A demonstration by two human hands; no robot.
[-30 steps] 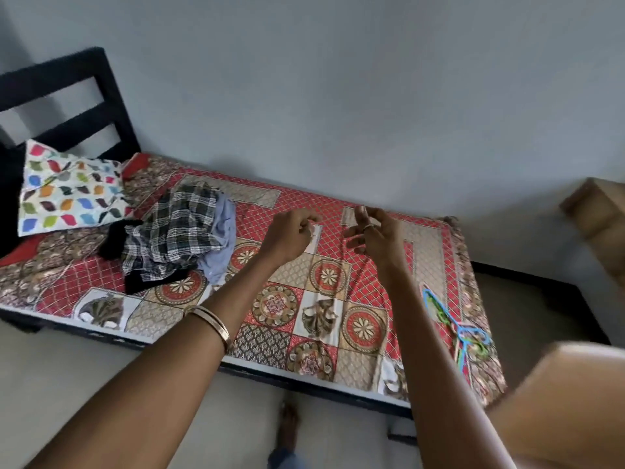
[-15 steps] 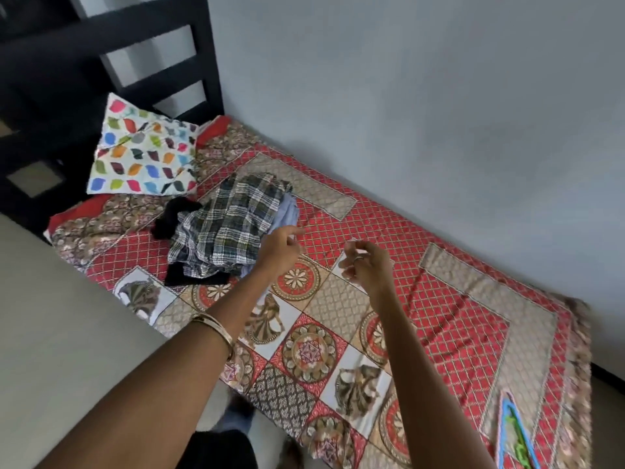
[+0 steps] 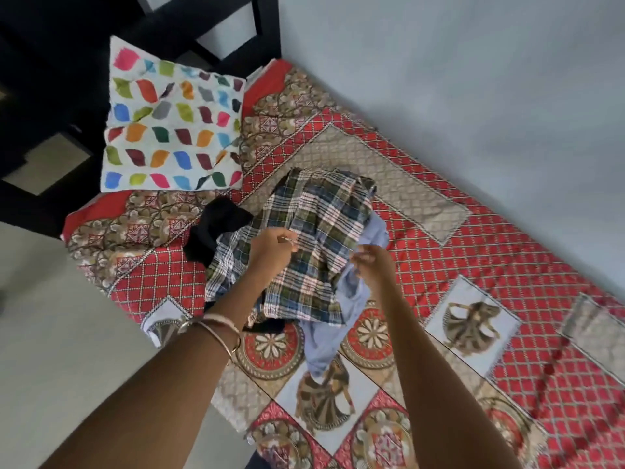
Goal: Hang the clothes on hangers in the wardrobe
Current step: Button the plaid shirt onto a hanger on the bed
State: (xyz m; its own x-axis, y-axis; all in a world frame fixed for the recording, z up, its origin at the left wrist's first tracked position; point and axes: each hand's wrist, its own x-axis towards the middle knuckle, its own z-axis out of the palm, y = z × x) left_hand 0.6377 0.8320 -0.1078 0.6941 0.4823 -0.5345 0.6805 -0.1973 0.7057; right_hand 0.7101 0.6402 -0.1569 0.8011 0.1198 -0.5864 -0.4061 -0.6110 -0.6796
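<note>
We reach both arms out over the bed (image 3: 507, 265). Our left hand (image 3: 270, 252), fingers curled, rests on the plaid shirt (image 3: 314, 231); whether it grips is unclear. Our right hand (image 3: 372, 265) seems to pinch the light-blue garment (image 3: 348, 299) beneath. A black garment (image 3: 216, 228) is half hidden. Beyond lies a leaf-print pillow (image 3: 172, 130).

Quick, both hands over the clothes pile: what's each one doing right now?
Left hand: fingers curled, pinching the plaid shirt.
Right hand: fingers curled at the light blue garment; whether it grips it cannot be told.
</note>
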